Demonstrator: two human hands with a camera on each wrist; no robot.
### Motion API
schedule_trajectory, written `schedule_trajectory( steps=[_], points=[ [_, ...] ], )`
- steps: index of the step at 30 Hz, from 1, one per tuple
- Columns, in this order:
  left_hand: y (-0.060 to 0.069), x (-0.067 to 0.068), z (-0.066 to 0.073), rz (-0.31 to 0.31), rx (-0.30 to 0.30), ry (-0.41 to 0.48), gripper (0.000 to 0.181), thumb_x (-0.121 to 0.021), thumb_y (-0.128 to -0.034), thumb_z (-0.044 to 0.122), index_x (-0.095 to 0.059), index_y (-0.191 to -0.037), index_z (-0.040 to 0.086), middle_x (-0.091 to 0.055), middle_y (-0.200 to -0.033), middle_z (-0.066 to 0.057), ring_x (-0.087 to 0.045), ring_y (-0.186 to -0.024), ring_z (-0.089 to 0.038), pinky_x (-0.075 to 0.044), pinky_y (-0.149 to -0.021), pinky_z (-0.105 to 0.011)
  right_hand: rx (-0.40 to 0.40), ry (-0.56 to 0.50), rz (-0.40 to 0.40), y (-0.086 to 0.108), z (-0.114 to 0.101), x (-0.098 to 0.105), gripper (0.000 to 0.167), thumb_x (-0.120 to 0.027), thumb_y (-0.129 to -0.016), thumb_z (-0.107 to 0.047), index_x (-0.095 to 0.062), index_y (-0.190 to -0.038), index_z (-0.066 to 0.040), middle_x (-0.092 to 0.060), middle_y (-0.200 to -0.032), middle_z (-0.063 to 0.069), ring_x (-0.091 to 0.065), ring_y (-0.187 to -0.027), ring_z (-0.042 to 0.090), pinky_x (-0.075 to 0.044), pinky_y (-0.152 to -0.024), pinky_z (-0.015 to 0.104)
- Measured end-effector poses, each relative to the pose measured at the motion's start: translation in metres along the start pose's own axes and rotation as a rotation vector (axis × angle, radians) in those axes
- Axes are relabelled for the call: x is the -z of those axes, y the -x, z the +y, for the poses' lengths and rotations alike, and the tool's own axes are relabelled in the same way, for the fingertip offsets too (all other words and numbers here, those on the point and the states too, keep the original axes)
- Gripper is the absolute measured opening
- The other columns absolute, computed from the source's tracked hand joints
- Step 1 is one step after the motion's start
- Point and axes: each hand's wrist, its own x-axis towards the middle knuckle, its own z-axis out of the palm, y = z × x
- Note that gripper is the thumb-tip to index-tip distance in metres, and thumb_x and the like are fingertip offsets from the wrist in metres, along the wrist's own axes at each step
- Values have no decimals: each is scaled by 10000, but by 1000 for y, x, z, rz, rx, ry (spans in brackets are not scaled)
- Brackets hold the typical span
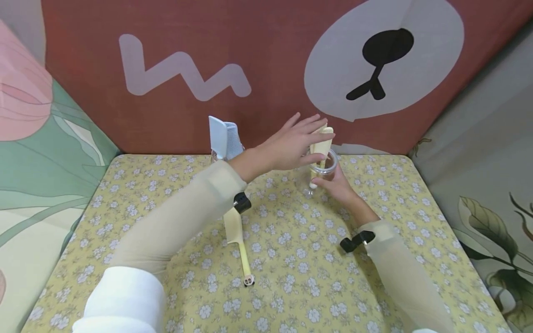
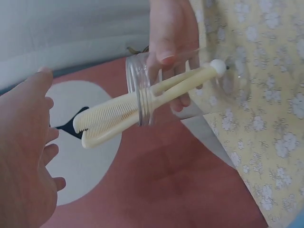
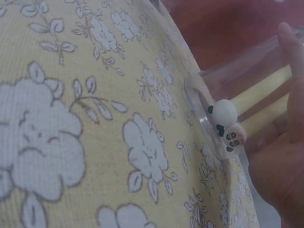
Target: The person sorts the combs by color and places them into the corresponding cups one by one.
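A clear jar [image 1: 331,163] stands at the back right of the table, and my right hand [image 1: 340,184] grips its side. Two cream combs [image 2: 111,116] lean in it, teeth up past the rim. Their handles reach the bottom, where panda-face ends [image 3: 232,138] show in the right wrist view. My left hand [image 1: 291,143] hovers beside the comb tops with its fingers extended; the left wrist view shows a gap between hand and combs. Another cream comb [image 1: 233,227] with a yellow handle lies on the table, partly behind my left wrist.
Blue combs [image 1: 219,134] stand in a container at the back, partly behind my left forearm. A yellow flowered cloth [image 1: 291,268] covers the table. A printed red backdrop [image 1: 275,55] hangs right behind its far edge.
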Motion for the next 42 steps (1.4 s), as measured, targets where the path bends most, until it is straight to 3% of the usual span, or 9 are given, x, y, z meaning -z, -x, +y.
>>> schedule_trajectory(
  steps=[7,16,24,30,36,42],
  points=[
    [27,-10,9,-42,-78,5,639,-507,-1039,537,-354,-1599,269,-189,-1691,-61,-70,-1567,-219,7,-1244,-531,-4,-3,0,-1,0,2,979,-696,-947,-12,-45,-1637,-251,-161,-1679,118,-223,-1513,346,-222,-1209,551],
    [65,-32,6,-62,-131,48,606,-507,-1054,499,-401,-1579,216,-244,-1672,-91,-118,-1560,-227,2,-1254,-456,42,-20,10,-1,0,1,976,-701,-919,47,-87,-1638,-195,-253,-1635,176,-304,-1474,360,-215,-1210,553],
    [108,-53,-4,-72,-76,116,582,-546,-1051,454,-422,-1570,221,-246,-1670,-78,-171,-1550,-275,-49,-1253,-486,-26,39,53,0,-2,0,1003,-726,-907,18,-78,-1642,-195,-262,-1634,185,-298,-1476,386,-211,-1211,552],
    [141,-74,-12,-40,-63,179,499,-574,-1049,402,-512,-1515,236,-319,-1641,-92,-216,-1535,-306,-135,-1242,-506,-63,64,60,0,-3,-1,996,-690,-911,62,-77,-1644,-218,-270,-1631,186,-299,-1475,387,-229,-1204,558],
    [171,-95,-20,-38,0,275,471,-625,-1028,356,-586,-1453,157,-389,-1597,-144,-282,-1498,-391,-224,-1194,-602,-79,66,69,1,-3,-1,993,-666,-917,85,-78,-1644,-248,-278,-1633,166,-302,-1478,364,-228,-1210,537],
    [193,-114,-33,-51,53,326,451,-623,-1030,328,-611,-1417,97,-443,-1542,-217,-311,-1465,-457,-221,-1179,-639,-78,64,70,1,-4,0,1001,-679,-912,75,-72,-1644,-239,-268,-1639,166,-294,-1485,359,-225,-1210,538]
  ],
)
